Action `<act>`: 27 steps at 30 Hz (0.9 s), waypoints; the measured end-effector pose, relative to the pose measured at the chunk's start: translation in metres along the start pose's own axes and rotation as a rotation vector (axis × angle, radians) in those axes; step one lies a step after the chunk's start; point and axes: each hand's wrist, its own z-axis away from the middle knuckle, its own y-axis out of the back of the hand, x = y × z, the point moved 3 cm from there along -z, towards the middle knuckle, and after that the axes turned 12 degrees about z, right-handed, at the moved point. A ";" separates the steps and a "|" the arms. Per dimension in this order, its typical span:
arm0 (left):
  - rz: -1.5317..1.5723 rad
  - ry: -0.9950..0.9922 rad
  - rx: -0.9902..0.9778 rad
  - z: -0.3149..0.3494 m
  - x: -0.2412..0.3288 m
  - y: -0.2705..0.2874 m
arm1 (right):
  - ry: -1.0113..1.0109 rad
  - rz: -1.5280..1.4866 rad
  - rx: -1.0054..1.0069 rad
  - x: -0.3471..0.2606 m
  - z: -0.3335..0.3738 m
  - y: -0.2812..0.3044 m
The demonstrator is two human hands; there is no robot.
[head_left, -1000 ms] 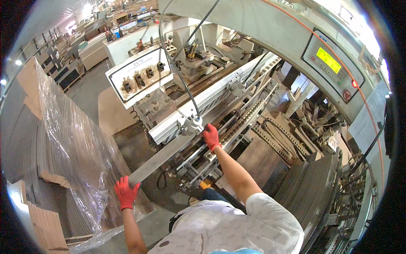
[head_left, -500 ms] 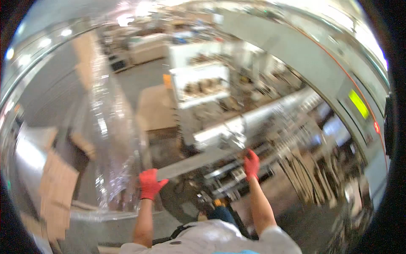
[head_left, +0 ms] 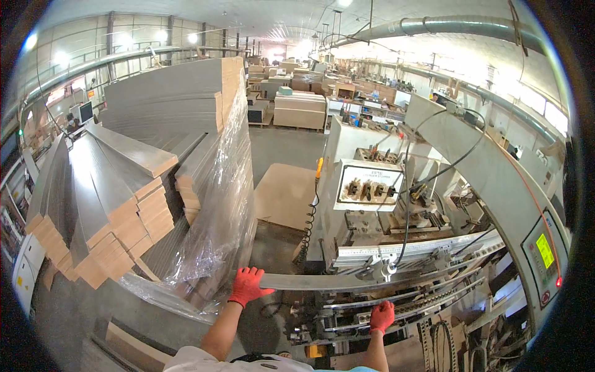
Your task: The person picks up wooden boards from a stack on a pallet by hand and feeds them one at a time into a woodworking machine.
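Note:
My left hand (head_left: 249,286), in a red glove, is closed round the left end of a long, narrow grey board (head_left: 316,283). This board reaches rightward onto the machine (head_left: 427,263), below its white scaled fence. Also gloved in red, my right hand (head_left: 382,316) is closed in front of the board, apart from it and over the machine's metal rails (head_left: 347,322). Whatever its curled fingers hold, if anything, is hidden.
At left, grey boards with tan ends (head_left: 124,232) lie stacked beside a taller pile in clear plastic wrap (head_left: 217,217). A coiled black cable (head_left: 308,226) hangs at the machine's left. A control panel (head_left: 545,257) with a lit screen stands at far right.
The view has swung and sharpened, with the board stacks now fuller in sight. My right hand has come down from the board's edge toward me. My left hand stays at the board's left end.

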 end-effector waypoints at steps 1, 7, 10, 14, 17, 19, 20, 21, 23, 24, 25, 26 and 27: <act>0.011 -0.020 0.026 -0.001 0.001 0.001 | -0.020 -0.009 -0.023 0.001 -0.001 0.002; 0.039 -0.028 0.033 -0.001 0.001 -0.003 | -0.013 0.001 0.017 0.004 0.002 0.002; 0.035 -0.036 0.040 0.000 -0.002 -0.003 | -0.014 -0.028 0.032 -0.005 0.003 0.007; 0.039 -0.031 0.029 -0.002 -0.004 -0.005 | 0.015 -0.101 0.097 -0.006 0.003 0.008; 0.014 -0.068 0.081 -0.006 0.002 -0.001 | -0.021 -0.115 0.106 0.005 0.001 0.000; 0.026 -0.084 0.092 -0.008 0.001 -0.005 | -0.036 -0.142 0.116 0.008 0.000 -0.003; 0.037 -0.091 0.097 -0.006 0.001 -0.004 | -0.047 -0.167 0.115 0.008 0.003 -0.001; 0.039 -0.094 0.094 -0.005 0.001 -0.005 | -0.052 -0.165 0.115 0.007 0.003 0.000; 0.056 -0.089 0.115 -0.004 0.000 -0.006 | -0.009 -0.160 0.100 0.003 0.001 0.003; 0.060 -0.095 0.110 -0.002 -0.002 -0.007 | 0.067 -0.095 0.137 -0.002 0.001 0.006; 0.050 -0.083 0.088 0.001 -0.004 -0.007 | 0.096 -0.090 0.107 -0.003 0.002 0.009; 0.043 -0.076 0.064 0.001 -0.004 -0.007 | 0.079 -0.077 0.079 0.000 0.002 0.006; 0.049 -0.086 0.054 0.002 -0.002 -0.007 | 0.061 -0.064 0.049 0.002 0.002 0.003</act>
